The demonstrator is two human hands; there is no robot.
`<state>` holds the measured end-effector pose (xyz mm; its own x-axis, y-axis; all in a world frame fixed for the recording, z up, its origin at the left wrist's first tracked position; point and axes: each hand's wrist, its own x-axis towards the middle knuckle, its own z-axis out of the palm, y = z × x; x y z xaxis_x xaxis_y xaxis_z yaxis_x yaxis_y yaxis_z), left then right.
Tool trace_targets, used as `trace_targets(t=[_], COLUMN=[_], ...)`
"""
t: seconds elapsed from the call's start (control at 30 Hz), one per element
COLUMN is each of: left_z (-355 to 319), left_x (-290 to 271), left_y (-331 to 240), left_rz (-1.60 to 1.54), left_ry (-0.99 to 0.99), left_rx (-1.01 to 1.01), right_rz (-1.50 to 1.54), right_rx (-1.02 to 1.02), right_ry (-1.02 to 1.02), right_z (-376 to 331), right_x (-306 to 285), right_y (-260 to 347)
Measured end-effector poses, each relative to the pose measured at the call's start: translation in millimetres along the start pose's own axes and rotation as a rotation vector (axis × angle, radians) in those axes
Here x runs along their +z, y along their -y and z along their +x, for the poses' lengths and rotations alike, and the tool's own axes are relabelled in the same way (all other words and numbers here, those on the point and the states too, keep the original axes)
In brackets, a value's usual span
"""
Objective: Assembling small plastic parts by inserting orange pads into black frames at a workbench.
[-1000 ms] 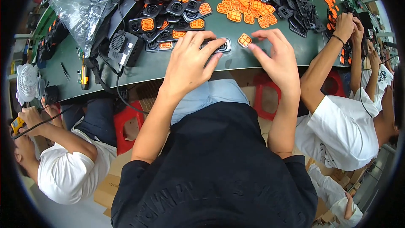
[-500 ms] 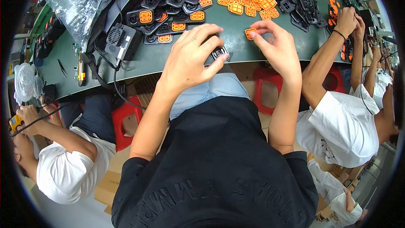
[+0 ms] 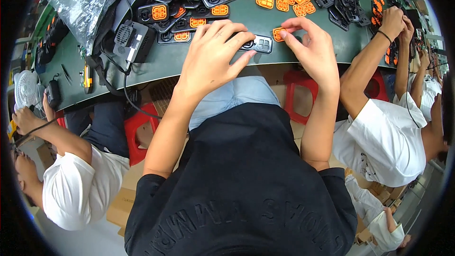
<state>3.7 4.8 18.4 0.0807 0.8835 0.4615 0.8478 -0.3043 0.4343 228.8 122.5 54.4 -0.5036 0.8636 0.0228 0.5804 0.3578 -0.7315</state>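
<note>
My left hand (image 3: 212, 56) is curled over a black plastic casing (image 3: 263, 44) at the table's front edge. Its right end sticks out past my fingers and shows a four-pane cut-out; the rest lies under the hand. Just right of that end, my right hand (image 3: 313, 50) pinches a small orange four-key button pad (image 3: 278, 34) between thumb and fingers. The pad is close to the casing, apart from its cut-out. Beyond my hands lie a heap of loose orange pads (image 3: 265, 2) and, to the left, several black casings fitted with orange pads (image 3: 159, 13).
More black casings (image 3: 327, 0) are heaped at the far right. On the left are a grey power adapter (image 3: 129, 42) with cables, a clear plastic bag (image 3: 85, 4), tweezers (image 3: 66, 75), a yellow cutter (image 3: 87, 77) and a white fan (image 3: 26, 87). People sit close on both sides.
The casing under my left hand now shows its right end, stretching further right. My right hand stays near it, still pinching the orange pad.
</note>
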Motion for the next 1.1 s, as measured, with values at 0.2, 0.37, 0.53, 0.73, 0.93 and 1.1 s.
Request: trace_targets(t=[0.2,0.37,0.53,0.73,0.93,1.1], left_z=[-1,-1,-2,-2,0,-3], left_x=[0,1,1,2,4,6], left_y=[2,2,2,3,3,-5], left_rz=[-0.01,-0.009,-0.001,-0.024,-0.009,0.07], left_ry=[-0.007,-0.022,-0.006,-0.006,-0.048,0.065], left_rx=[-0.007,-0.003,-0.022,-0.023,0.053,0.1], right_rz=[0.062,-0.05,-0.046,-0.12,-0.235,-0.125], right_rx=[-0.186,-0.237,-0.271,-0.254,-0.194,-0.275], right_ry=[-0.01,-0.051,-0.013,-0.063,-0.001,-0.054], right_z=[-8,-12,-15,-15,-13,-12], right_x=[19,30,29,32,29,33], right_y=[6,6,7,9,19,6])
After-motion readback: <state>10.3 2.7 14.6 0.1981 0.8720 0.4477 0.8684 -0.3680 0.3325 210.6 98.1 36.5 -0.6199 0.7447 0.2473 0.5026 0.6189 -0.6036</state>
